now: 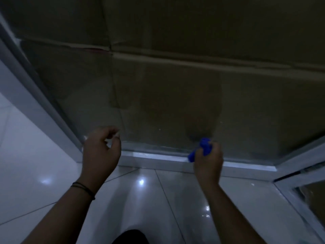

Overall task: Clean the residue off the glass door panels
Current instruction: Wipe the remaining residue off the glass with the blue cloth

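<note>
Glass door panel (175, 95): right hand (208, 161) grips blue cloth (202, 148); left hand (101, 150) seemingly empty, fingers loosely curled.

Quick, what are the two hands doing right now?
Left hand: open, fingers loosely curled, holding nothing, near the glass panel.
Right hand: gripping a bunched blue cloth at the glass's bottom edge.

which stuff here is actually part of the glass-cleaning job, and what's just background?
Job:
- glass door panel
- blue cloth, bunched in the right hand
- left hand, fingers loosely curled, holding nothing

Background:
- white door frame
- tiled floor
- brown cardboard behind the glass
- black wristband
</note>
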The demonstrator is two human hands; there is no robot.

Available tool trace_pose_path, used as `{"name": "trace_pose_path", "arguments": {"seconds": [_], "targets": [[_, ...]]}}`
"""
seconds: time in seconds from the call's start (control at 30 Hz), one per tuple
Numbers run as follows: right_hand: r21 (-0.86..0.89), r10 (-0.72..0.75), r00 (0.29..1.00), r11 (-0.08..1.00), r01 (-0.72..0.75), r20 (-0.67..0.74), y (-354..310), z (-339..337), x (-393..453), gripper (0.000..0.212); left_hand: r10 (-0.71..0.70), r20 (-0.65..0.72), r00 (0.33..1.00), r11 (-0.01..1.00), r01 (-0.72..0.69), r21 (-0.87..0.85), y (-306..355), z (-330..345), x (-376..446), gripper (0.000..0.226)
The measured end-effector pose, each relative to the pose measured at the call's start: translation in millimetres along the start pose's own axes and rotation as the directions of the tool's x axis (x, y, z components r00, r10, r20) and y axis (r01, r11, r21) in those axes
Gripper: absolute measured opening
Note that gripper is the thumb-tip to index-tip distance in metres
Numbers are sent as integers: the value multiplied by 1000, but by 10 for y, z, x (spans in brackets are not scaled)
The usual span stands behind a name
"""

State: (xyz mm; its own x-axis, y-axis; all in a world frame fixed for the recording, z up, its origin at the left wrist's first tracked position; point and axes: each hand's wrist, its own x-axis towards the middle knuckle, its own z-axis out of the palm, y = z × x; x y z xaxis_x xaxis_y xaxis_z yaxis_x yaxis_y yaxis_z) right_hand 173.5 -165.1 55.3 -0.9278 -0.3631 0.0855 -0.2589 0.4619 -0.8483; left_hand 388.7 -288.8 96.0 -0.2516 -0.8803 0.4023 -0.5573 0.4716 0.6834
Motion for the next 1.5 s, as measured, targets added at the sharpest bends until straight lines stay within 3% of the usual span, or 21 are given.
{"name": "trace_pose_path", "arguments": {"seconds": [0.1,0.33,0.47,0.63,0.73,0.8,0.87,0.93,1.0,1.03,1.07,1.13,1.27,1.33,1.4,1.5], "targets": [[-80,-48,999,996,47,-12,1,-9,97,15,-53,-77,996,998,51,-35,-70,-32,58,21],[23,-248,940,968,249,235,-349,769,-468,28,-240,-134,961,965,221,-144,-394,-155,41,29],[39,-267,892,962,272,366,-567,1147,-722,24,-391,-159,907,910,354,-216,-604,-242,-50,28],[43,-243,839,966,254,487,-894,1551,-1011,18,-440,-189,878,891,400,-215,-765,-323,-128,31],[96,-188,813,982,162,552,-1152,1720,-1168,18,-458,-189,869,882,416,-223,-790,-315,-150,32],[144,-168,740,985,97,652,-1330,1797,-1242,9,-470,-187,863,874,424,-238,-772,-310,-151,30],[221,-179,644,975,16,744,-1480,1811,-1271,6,-563,-185,806,810,492,-319,-757,-301,-145,25],[276,-164,599,956,-99,784,-1560,1745,-1256,10,-749,-87,657,596,610,-522,-726,-307,-163,26],[318,-97,599,907,-275,795,-1532,1632,-1241,12,-801,192,567,278,637,-719,-643,-308,-198,37],[327,-51,584,866,-378,810,-1485,1566,-1251,14,-750,302,588,195,633,-749,-599,-286,-229,40],[325,-7,557,818,-474,831,-1425,1501,-1272,16,-681,358,638,191,627,-755,-544,-254,-263,41],[314,35,501,740,-594,865,-1304,1374,-1342,16,-611,338,716,252,581,-774,-453,-191,-317,38],[259,79,485,765,-589,871,-1156,1171,-1420,10,-632,233,739,256,484,-837,-391,-193,-337,18],[212,107,446,767,-606,889,-1110,1118,-1392,11,-632,234,738,240,474,-847,-409,-216,-342,20],[177,113,351,699,-693,929,-1124,1058,-1365,16,-622,255,741,205,468,-860,-423,-240,-350,38],[124,101,191,462,-878,976,-1168,991,-1352,27,-551,321,770,144,466,-873,-429,-273,-361,37]]}}
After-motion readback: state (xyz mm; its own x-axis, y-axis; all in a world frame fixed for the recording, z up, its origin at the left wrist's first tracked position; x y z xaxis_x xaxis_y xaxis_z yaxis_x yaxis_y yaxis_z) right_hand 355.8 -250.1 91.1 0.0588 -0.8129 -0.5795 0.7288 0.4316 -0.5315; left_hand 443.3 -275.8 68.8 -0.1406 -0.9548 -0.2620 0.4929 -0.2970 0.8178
